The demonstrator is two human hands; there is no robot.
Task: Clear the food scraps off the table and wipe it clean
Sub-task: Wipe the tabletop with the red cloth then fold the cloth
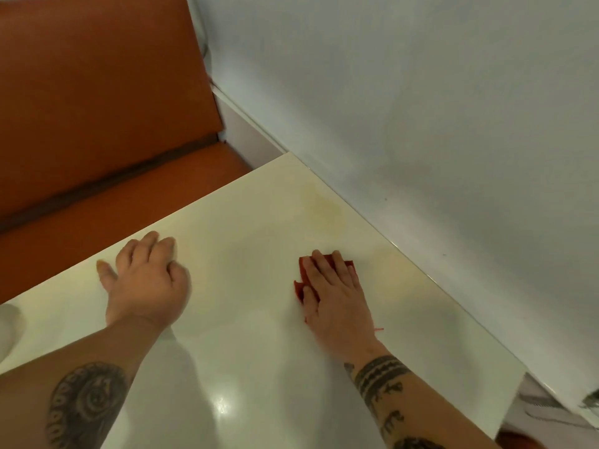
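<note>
A glossy cream table fills the lower middle of the head view. My right hand lies flat with straight fingers on a red cloth, pressing it onto the tabletop right of centre. Only the cloth's left and far edges show from under the hand. My left hand rests palm down near the table's left edge, fingers loosely bent and holding nothing. A faint yellowish stain marks the surface toward the far corner. No food scraps show on the table.
An orange padded bench seat runs along the table's left side. A pale grey wall borders the right edge. Patterned floor shows at the bottom right corner.
</note>
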